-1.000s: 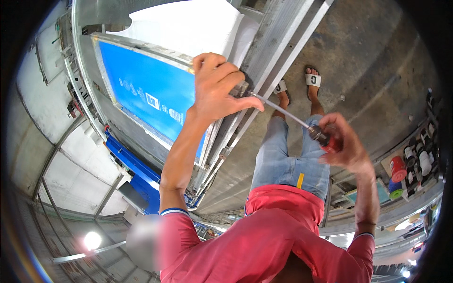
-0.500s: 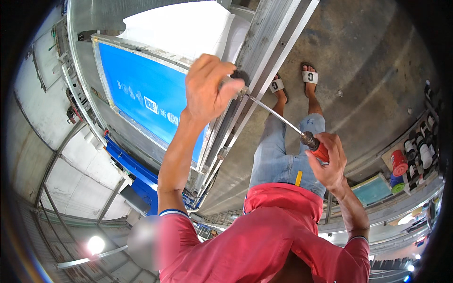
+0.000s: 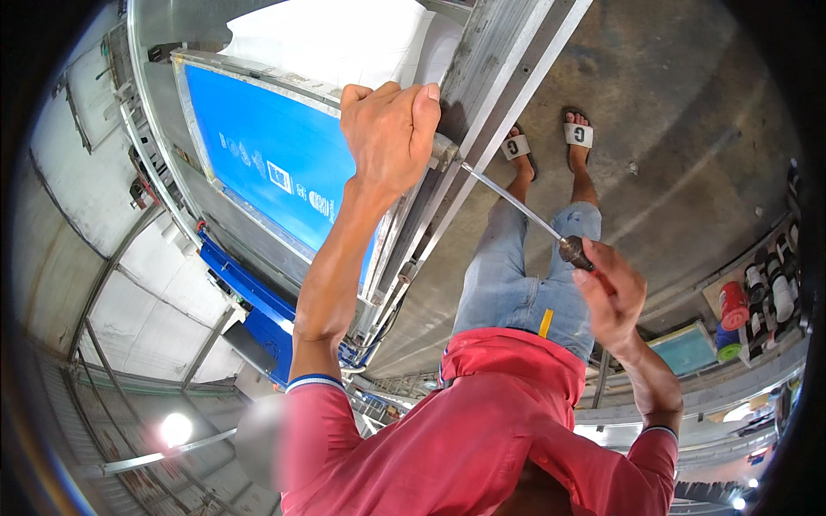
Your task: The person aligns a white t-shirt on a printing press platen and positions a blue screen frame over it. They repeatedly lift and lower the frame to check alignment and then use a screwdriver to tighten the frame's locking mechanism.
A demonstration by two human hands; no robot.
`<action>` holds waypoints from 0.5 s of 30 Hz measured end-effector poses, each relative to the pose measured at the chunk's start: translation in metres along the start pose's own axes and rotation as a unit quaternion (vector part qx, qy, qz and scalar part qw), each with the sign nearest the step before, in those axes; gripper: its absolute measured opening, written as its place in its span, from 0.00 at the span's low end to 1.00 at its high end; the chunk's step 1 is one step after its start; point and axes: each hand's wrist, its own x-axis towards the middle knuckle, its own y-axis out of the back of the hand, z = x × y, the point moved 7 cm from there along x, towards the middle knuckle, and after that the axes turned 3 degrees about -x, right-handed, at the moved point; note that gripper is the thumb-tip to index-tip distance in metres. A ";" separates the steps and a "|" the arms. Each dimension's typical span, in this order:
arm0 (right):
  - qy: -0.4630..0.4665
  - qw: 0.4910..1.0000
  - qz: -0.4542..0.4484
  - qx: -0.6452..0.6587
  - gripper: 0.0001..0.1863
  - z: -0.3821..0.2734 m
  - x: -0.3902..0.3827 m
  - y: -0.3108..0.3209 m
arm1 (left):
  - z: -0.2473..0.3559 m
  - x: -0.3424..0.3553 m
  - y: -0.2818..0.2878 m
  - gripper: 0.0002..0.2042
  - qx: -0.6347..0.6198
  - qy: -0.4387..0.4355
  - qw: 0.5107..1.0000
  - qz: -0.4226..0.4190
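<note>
A long-shafted screwdriver [image 3: 521, 205] with a dark collar and a red handle is in my right hand [image 3: 614, 297], its fingers wrapped round the handle. The shaft slants up and to the left, and the tip meets a small metal fitting [image 3: 445, 153] at the edge of the metal rail [image 3: 492, 103]. My left hand [image 3: 391, 138] is closed in a fist beside that fitting, over the right end of a screen-printing frame [image 3: 258, 73]. What its curled fingers hold, if anything, is hidden. Blue mesh [image 3: 249, 120] with pale printed marks fills the frame.
White sheet material [image 3: 331, 39] lies beyond the frame. Below the frame is a blue metal part [image 3: 249, 279]. My sandalled feet [image 3: 578, 133] stand on the concrete floor [image 3: 671, 120]. At the right are a red container [image 3: 733, 305] and a teal-meshed frame [image 3: 684, 348].
My left hand has turned at the wrist, its thumb rising from beside the fitting to the top of the fist. My right hand has shifted slightly right with the screwdriver, whose tip stays by the fitting.
</note>
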 end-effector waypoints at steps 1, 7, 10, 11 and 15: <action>-0.116 0.988 -0.020 0.104 0.19 0.015 -0.003 -0.001 | 0.001 0.001 0.000 0.21 -0.006 -0.004 1.000 0.003; -0.370 0.745 -0.195 0.520 0.22 0.036 0.001 -0.033 | 0.000 0.002 0.000 0.21 -0.012 -0.028 1.000 0.003; -0.189 0.892 -0.150 0.382 0.20 0.023 0.010 -0.020 | -0.002 0.000 0.000 0.20 -0.009 -0.031 0.999 0.003; -0.104 0.960 -0.102 0.238 0.20 0.011 0.012 -0.014 | -0.004 0.002 -0.001 0.20 -0.012 -0.034 0.999 0.010; 0.202 0.957 0.018 -0.209 0.22 -0.035 0.009 -0.001 | -0.008 -0.003 0.000 0.21 -0.020 -0.019 0.999 0.027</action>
